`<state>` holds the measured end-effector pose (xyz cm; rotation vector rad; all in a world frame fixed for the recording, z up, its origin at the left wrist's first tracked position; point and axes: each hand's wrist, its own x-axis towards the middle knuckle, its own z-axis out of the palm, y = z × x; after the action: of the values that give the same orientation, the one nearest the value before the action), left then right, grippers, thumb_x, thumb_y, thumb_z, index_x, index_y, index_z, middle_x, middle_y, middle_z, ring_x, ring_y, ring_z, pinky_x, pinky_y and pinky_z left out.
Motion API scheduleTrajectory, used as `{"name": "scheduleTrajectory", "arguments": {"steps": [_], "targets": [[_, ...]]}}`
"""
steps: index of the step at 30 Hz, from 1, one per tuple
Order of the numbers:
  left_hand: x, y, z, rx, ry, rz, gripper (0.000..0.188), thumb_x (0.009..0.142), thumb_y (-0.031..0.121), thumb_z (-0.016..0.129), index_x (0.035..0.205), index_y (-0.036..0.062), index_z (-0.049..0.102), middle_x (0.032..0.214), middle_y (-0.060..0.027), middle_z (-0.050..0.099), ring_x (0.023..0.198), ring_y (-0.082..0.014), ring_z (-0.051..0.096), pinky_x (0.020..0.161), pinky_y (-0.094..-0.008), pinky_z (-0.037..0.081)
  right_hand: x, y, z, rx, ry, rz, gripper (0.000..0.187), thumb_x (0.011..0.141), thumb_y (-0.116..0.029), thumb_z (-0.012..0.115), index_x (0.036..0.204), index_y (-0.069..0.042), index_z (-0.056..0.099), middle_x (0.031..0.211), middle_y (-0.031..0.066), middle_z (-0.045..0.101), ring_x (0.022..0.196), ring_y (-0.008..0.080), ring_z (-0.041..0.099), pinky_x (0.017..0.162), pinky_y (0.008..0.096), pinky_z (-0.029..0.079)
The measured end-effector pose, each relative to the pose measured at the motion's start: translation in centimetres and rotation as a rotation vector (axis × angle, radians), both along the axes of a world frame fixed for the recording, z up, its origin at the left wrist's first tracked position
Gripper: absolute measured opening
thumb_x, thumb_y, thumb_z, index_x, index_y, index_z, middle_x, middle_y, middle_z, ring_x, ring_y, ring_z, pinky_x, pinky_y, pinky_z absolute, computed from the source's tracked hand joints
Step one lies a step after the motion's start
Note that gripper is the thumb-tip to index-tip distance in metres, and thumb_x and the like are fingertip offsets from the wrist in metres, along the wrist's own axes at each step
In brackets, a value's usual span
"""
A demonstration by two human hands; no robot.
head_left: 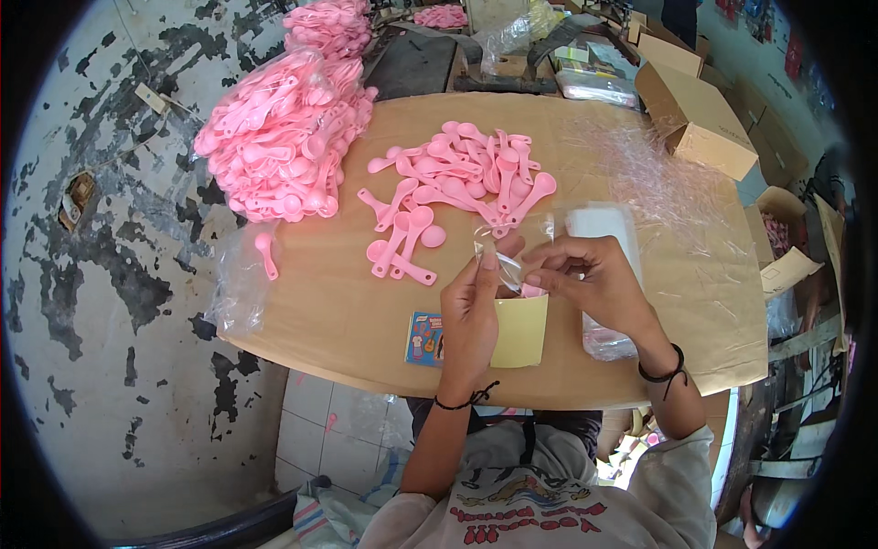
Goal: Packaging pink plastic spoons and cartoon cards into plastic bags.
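Observation:
My left hand [470,306] is closed on a small clear plastic bag [508,272], thumb on top. On the bag's other side, the fingers of my right hand [585,274] pinch its edge. A bit of pink [531,290] shows at the right fingertips; whether it is a spoon in the bag I cannot tell. Under the hands lie a yellow paper [521,334] and a blue printed card [422,339], partly covered by my left hand. Just beyond is a loose pile of pink plastic spoons [476,169]. A stack of clear bags [602,224] lies beside my right hand.
A big bag of pink spoons [274,137] stands at the table's far left. Nearer lies a single spoon [266,255] on crumpled plastic [240,288]. Thin plastic scraps [663,178] cover the right side, near an open cardboard box [700,119]. The peeling wall [119,274] is at left.

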<state>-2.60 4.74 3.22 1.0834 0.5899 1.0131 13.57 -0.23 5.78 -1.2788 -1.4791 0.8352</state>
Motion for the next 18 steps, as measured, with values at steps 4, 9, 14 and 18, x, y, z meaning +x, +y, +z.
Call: {"name": "scheduleTrajectory", "arguments": {"steps": [4, 9, 14, 18], "targets": [[0.4, 0.2, -0.2, 0.124, 0.003, 0.066, 0.041, 0.104, 0.026, 0.042, 0.127, -0.0051, 0.056, 0.116, -0.0129, 0.065, 0.084, -0.0075, 0.061, 0.071, -0.0220, 0.051, 0.7, 0.2, -0.8, -0.013, 0.135, 0.109, 0.014, 0.088, -0.007, 0.068, 0.100, 0.001, 0.070, 0.084, 0.0061, 0.072, 0.076, 0.0068, 0.065, 0.068, 0.0215, 0.052], [0.5, 0.7, -0.2, 0.072, 0.008, -0.012, 0.042, 0.104, 0.030, 0.041, 0.123, -0.0043, 0.057, 0.107, -0.0107, 0.068, 0.080, -0.0081, 0.065, 0.066, -0.0220, 0.054, 1.1, 0.1, -0.7, -0.107, 0.093, -0.006, 0.015, 0.089, -0.006, 0.068, 0.101, 0.001, 0.071, 0.085, 0.0043, 0.071, 0.075, 0.0057, 0.062, 0.069, 0.0201, 0.051], [-2.1, 2.4, -0.2, 0.215, 0.197, -0.216, 0.029, 0.101, 0.017, 0.050, 0.121, -0.0013, 0.058, 0.101, -0.0076, 0.067, 0.080, -0.0071, 0.063, 0.067, -0.0217, 0.052, 2.0, -0.1, -0.9, -0.084, 0.203, -0.011, 0.018, 0.089, -0.003, 0.066, 0.106, 0.001, 0.071, 0.088, 0.0031, 0.071, 0.074, 0.0057, 0.060, 0.069, 0.0198, 0.049], [-2.1, 2.4, 1.0, 0.232, 0.172, -0.265, 0.024, 0.099, 0.009, 0.052, 0.120, -0.0011, 0.057, 0.097, -0.0069, 0.067, 0.081, -0.0058, 0.060, 0.065, -0.0212, 0.051, 2.7, -0.5, -1.4, 0.020, 0.177, 0.043, 0.022, 0.085, 0.005, 0.062, 0.106, 0.002, 0.070, 0.090, 0.0062, 0.071, 0.080, 0.0088, 0.062, 0.073, 0.0238, 0.050]]}}
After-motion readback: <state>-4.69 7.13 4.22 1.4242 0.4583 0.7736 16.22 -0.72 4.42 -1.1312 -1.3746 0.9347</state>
